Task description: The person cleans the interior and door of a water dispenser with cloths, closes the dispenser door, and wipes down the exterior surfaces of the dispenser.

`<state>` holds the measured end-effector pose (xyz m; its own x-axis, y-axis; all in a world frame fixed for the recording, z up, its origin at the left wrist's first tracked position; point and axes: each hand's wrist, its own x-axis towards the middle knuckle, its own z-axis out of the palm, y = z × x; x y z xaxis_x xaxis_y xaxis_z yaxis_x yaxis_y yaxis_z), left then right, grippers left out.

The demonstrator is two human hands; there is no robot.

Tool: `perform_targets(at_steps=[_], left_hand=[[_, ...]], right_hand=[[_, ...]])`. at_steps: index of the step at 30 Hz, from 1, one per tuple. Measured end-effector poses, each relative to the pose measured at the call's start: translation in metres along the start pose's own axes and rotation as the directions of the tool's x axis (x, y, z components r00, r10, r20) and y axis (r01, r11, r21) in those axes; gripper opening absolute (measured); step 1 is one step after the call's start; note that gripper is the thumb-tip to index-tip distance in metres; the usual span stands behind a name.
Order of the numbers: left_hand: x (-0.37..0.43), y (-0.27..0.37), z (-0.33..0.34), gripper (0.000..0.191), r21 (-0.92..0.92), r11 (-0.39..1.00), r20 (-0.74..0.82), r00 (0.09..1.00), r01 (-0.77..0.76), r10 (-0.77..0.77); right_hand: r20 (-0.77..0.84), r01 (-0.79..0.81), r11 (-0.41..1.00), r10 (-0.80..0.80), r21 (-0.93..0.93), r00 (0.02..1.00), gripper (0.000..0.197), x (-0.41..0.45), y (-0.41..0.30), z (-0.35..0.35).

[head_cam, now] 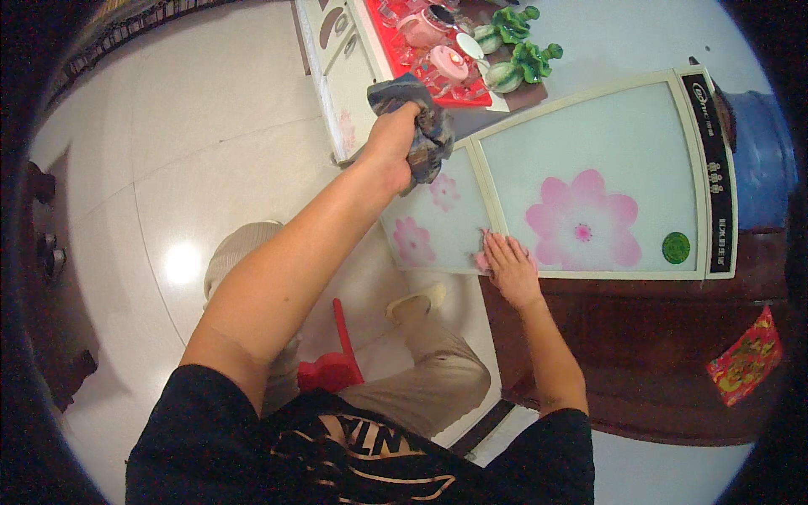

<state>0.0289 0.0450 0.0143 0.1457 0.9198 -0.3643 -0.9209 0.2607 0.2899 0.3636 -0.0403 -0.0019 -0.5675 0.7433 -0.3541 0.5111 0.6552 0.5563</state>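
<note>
My left hand (pixel 394 136) grips a crumpled dark blue-gray patterned cloth (pixel 430 136), raised in front of the cabinet near the corner of a red tray. Lower right, my right hand (pixel 514 268) lies palm down at the divider and lower edge of the floral glass front. A pink cloth (pixel 483 260) shows beside and under its fingers; how firmly they hold it is hidden. The large frosted glass panel (pixel 600 132) has a pale frame and a pink flower print. A smaller glass panel (pixel 457 221) with pink flowers adjoins it. A black control strip (pixel 712 170) borders the far end.
A red tray (pixel 464 102) holds glass cups and pink pots, beside green-and-white cabbage-shaped ornaments (pixel 505 76). A blue water bottle (pixel 760 158) stands right. Below are dark wooden furniture (pixel 606 353) and a red decoration (pixel 748 360). A red plastic stool (pixel 331 372) is between my legs.
</note>
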Motion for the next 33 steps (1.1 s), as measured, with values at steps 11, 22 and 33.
perform_targets(at_steps=[11, 22, 33], left_hand=[[0.012, 0.001, 0.000, 0.017, 0.003, 1.000, -0.052, 0.998, -0.028, 0.028], [0.009, 0.000, -0.011, 0.016, 0.022, 0.999, -0.022, 0.999, -0.049, 0.050], [0.004, -0.022, -0.012, 0.013, -0.011, 1.000, 0.066, 0.997, 0.027, -0.026]], right_hand=[[-0.294, -0.089, 0.992, 0.060, -0.087, 0.954, 0.055, 0.112, 0.027, -0.022], [-0.045, -0.034, 0.996, 0.030, -0.082, 0.999, 0.052, 0.008, -0.005, 0.004], [-0.027, 0.147, 0.980, -0.152, -0.131, 0.988, 0.049, -0.033, 0.013, -0.018]])
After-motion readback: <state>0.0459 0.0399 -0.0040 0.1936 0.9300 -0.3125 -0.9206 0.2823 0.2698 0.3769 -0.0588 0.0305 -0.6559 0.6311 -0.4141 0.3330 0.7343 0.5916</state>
